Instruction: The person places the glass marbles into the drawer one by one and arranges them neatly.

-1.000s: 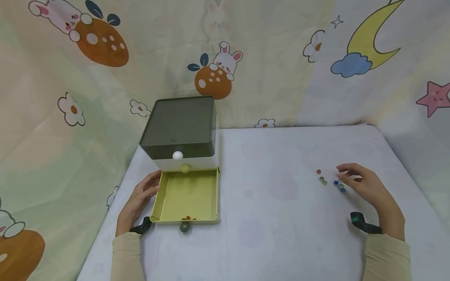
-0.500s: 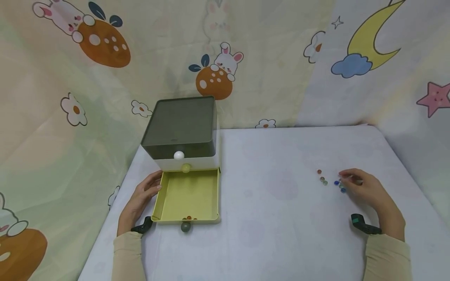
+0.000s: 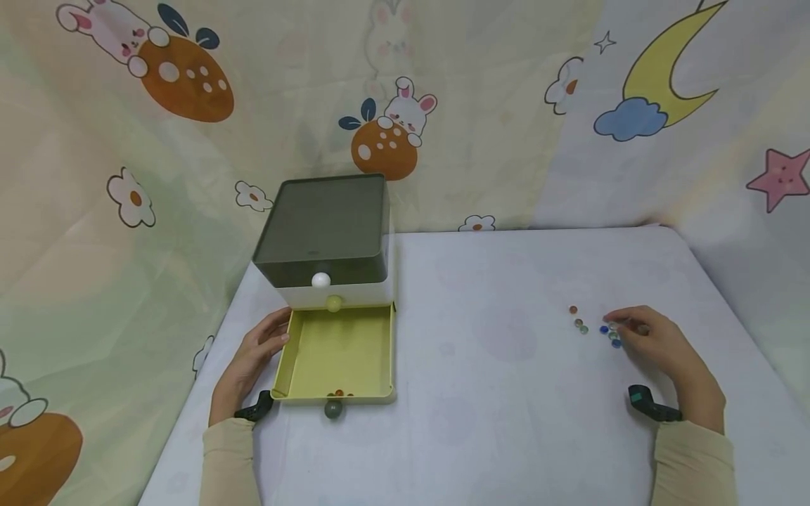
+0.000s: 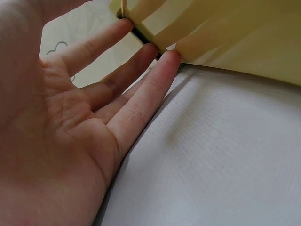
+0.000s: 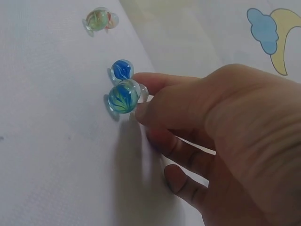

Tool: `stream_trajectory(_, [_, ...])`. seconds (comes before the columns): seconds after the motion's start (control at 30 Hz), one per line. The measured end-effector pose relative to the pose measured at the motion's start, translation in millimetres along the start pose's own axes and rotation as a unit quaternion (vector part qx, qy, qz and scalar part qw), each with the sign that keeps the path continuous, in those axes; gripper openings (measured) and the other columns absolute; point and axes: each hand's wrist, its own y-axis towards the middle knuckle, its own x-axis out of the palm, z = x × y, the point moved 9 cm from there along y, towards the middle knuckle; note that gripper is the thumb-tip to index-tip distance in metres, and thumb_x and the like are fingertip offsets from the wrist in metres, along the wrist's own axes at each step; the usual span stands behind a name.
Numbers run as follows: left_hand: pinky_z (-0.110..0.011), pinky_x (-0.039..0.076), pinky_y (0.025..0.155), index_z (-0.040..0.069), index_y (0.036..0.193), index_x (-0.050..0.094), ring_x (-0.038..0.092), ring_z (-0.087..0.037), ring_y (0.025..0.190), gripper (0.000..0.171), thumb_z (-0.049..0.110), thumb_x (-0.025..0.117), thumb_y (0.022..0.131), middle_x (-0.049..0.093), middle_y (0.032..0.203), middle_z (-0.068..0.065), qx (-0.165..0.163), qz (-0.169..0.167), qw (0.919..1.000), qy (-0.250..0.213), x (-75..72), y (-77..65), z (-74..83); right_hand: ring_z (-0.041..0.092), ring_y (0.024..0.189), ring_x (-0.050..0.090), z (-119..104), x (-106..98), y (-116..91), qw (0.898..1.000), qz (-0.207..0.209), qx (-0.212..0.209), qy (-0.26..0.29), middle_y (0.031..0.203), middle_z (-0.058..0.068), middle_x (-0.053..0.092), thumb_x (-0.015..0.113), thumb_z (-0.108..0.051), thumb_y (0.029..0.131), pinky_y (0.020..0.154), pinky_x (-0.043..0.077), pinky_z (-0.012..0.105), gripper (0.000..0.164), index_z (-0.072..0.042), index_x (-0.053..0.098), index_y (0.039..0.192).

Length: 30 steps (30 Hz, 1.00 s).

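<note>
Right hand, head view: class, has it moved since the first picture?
Yes: the right hand has moved down the picture. Against the lone orange marble, its index fingertip went from slightly above level to slightly below.

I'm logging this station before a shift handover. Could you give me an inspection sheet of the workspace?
Surface: white table; drawer unit standing on the person's left.
Job's things: yellow-green drawer pulled open, a few marbles at its front; loose marbles on the table at right.
Clutter: nothing seen.
Hands: left hand touches the drawer's side with its fingertips; right hand has thumb and index finger at the loose marbles, grip unclear.
Cables: nothing seen.
Surroundings: patterned fabric behind and at both sides.
</note>
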Motion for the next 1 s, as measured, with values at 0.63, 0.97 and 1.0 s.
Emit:
stream_trajectory(0.63, [-0.013,0.045,0.1,0.016,0.164,0.031,0.051,0.002,0.129,0.068,0.031,0.062,0.105,0.031,0.17,-0.013,0.009,-0.004,1.0,0.001,0.5,-1.4,0.5,0.051,0.114,0.052,2,0,2,0.999,0.014,0.019,-0.023,0.132,0.035,0.053,0.061,-0.004,0.098,0.095,0.044,0.068,0.03,0.005,0.064,0.127])
stream_trajectory(0.97, [-0.013,0.045,0.101,0.016,0.165,0.03,0.049,0.002,0.131,0.069,0.031,0.061,0.105,0.03,0.171,-0.012,0.008,-0.004,1.0,0.002,0.4,-1.7,0.4,0.052,0.116,0.053,5,-3,-1,0.999,0.024,0.038,-0.014,0.128,0.033,0.056,0.061,-0.02,0.104,0.093,0.045,0.068,0.038,0.005,0.057,0.133])
stream_trajectory(1.0, [-0.013,0.045,0.1,0.016,0.165,0.03,0.049,0.002,0.131,0.069,0.031,0.061,0.105,0.03,0.171,-0.013,0.01,-0.005,0.9999,0.001,0.4,-1.3,0.7,0.053,0.116,0.053,5,-3,-1,0.999,0.026,0.041,-0.01,0.128,0.033,0.056,0.06,-0.024,0.105,0.092,0.045,0.068,0.041,0.004,0.056,0.134])
